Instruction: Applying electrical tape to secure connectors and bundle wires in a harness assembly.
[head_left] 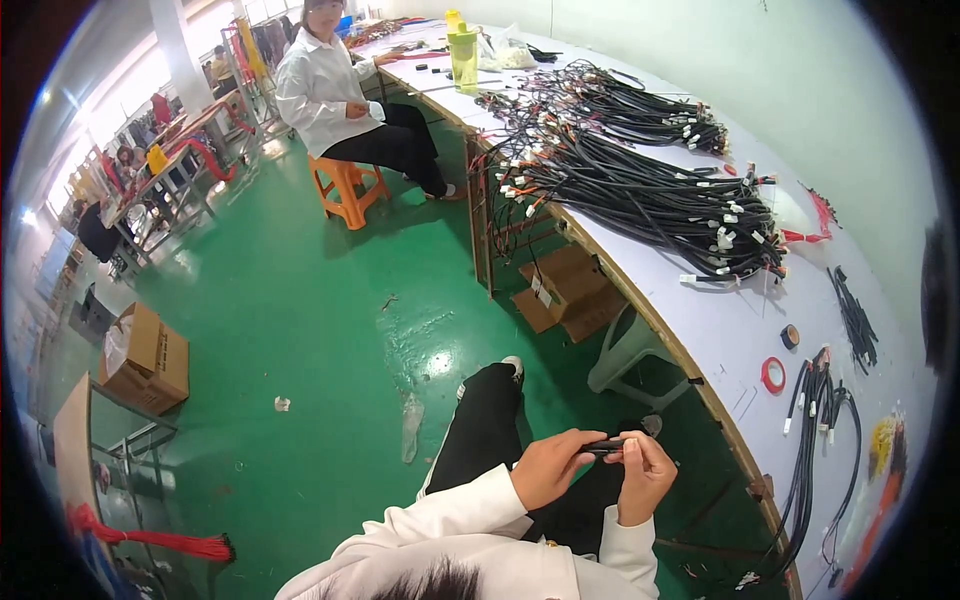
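Above my lap, my left hand [548, 468] and my right hand [646, 478] meet, both closed on a small dark black piece [603, 447]. Thumbs and fingertips pinch it from either side and cover much of it, so I cannot make out its exact kind. To the right of my hands, on the white table [725, 350], a bundle of black cables [806, 470] with white connectors hangs partly over the edge. A red tape roll [773, 375] and a black tape roll [790, 336] lie beyond it.
Large heaps of black wire harnesses [650, 195] cover the table's far part, near a yellow-green bottle [463, 60]. A co-worker [325, 90] sits on an orange stool [345, 190]. Cardboard boxes [150, 360] and a pale plastic stool [630, 360] stand on the green floor.
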